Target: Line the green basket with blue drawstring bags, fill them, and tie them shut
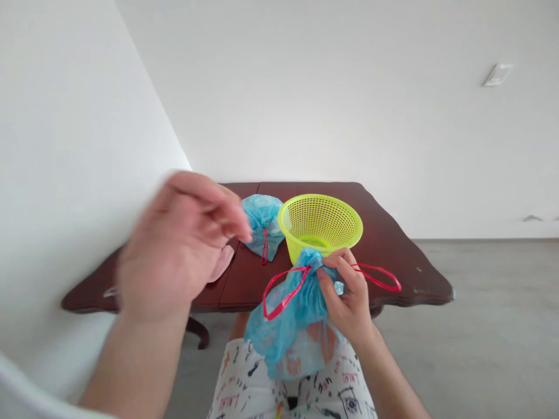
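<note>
My right hand (349, 291) pinches the gathered neck of a blue drawstring plastic bag (290, 329). The bag hangs in front of the table edge, over my lap. Red drawstring loops stick out on both sides of its neck; its thin film is see-through. Raised at the left, my left hand (183, 244) is blurred, with its fingers bent and apart from the thumb, and nothing shows in it. Behind its fingertips, a second blue drawstring bag (264, 212) lies on the table, its neck drawn in and its red string hanging forward.
A yellow-green plastic basket (321, 221) with perforated walls stands on the dark wooden table (379, 244), beside the second bag. Some pink cloth (222, 265) lies partly behind my left hand. White walls rise behind the table and close on the left.
</note>
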Available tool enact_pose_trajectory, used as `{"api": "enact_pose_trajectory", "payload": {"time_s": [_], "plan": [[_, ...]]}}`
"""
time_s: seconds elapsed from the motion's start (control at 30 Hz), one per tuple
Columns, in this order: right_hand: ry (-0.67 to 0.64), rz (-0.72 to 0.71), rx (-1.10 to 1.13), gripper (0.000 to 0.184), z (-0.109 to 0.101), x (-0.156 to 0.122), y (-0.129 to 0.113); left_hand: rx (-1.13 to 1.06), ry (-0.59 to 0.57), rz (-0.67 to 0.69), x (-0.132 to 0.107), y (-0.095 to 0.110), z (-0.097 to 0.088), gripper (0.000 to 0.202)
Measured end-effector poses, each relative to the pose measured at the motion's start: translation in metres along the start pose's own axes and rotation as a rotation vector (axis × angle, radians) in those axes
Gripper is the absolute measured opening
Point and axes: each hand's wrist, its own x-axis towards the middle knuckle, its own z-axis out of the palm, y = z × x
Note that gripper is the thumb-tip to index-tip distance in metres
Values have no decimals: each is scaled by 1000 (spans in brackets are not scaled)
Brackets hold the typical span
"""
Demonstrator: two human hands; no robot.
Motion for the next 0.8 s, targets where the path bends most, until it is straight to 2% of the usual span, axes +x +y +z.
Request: {"api": "enact_pose_trajectory", "payload": {"time_s": [0.1,0.13,0.17,0.23,0.33,0.4,0.43,0.5,0.57,0.6,0.67,0.77,0.8], "plan": [[-85,26,72,11,-4,6,-5,130,-527,-240,-14,-43,16,21],[-102,38,96,10,-4,8,-6,143,-611,-308,-19,-57,21,20],[-114,54,122,8,-4,10,-7,112,-629,-356,-24,-69,25,22],[-123,98,177,1,-3,12,-9,-36,-589,-423,-33,-87,31,31],[-86,203,255,23,2,13,-12,-228,-562,-497,-41,-98,38,43],[-9,233,239,37,5,11,-14,-267,-556,-528,-45,-100,42,40],[53,206,187,42,6,10,-15,-266,-541,-534,-46,-100,43,39],[238,64,1,47,5,6,-15,-258,-482,-523,-48,-102,44,38],[422,-120,-192,47,2,-1,-16,-232,-396,-481,-50,-103,45,37],[465,-176,-251,43,0,-4,-17,-207,-354,-461,-51,-103,45,37],[393,-187,-272,31,-3,-11,-20,-146,-289,-436,-55,-102,47,38],[95,-57,-209,12,-5,-15,-23,-124,-226,-439,-62,-95,53,37],[8,-14,-175,13,-5,-14,-24,-140,-202,-454,-65,-93,56,37]]}}
